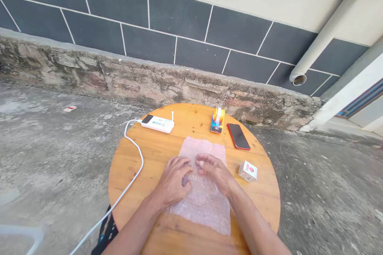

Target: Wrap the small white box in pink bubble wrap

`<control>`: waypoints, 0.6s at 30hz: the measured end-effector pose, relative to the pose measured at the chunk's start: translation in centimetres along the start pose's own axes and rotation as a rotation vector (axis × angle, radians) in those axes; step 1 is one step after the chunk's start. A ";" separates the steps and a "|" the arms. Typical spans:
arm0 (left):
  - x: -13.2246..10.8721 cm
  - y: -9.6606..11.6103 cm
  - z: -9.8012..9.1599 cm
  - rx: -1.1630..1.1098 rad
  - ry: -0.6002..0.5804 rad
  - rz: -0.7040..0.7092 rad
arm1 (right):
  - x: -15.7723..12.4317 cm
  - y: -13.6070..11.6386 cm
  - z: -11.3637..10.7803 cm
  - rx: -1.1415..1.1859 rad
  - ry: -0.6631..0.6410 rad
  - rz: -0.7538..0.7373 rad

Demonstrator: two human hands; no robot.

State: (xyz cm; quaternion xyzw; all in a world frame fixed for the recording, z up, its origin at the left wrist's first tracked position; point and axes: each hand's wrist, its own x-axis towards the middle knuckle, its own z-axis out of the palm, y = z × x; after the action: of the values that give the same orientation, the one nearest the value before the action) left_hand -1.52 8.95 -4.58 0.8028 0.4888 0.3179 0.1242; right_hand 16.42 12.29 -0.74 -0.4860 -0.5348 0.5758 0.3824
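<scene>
A pinkish sheet of bubble wrap (206, 203) lies flat on the round wooden table (134, 183). My left hand (175, 179) rests on its left side, fingers curved and apart, the thumb toward the middle. On the upper middle of the sheet is my right hand (215, 171), its fingers bent loosely and pointing left. Nothing shows in either hand. To the right of the wrap sits a small white box (247, 171) with red print. Beyond the wrap stands a blue and yellow tape dispenser (217, 120) with a roll of clear tape.
A red-edged phone (238, 136) lies at the table's right. Far left is a white device (157, 124), its white cable (140, 167) running over the left edge. Behind the table are a stone ledge (134, 83), a tiled wall (179, 20) and a drainpipe (326, 36).
</scene>
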 end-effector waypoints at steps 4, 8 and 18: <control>0.0 0.1 -0.1 0.006 -0.001 -0.016 | 0.4 -0.1 -2.4 -0.054 0.157 0.002; 0.1 0.2 -0.2 0.002 0.000 -0.006 | -0.8 -0.8 -3.2 -0.089 0.223 -0.038; 0.0 0.2 -0.1 0.034 0.007 0.011 | -4.2 0.9 -4.1 -0.274 0.267 -0.071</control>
State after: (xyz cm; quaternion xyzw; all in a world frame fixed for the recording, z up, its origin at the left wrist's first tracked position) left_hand -1.49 8.84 -4.42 0.8065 0.4901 0.3129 0.1070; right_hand 21.40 9.15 -0.85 -0.5865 -0.5694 0.4140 0.4004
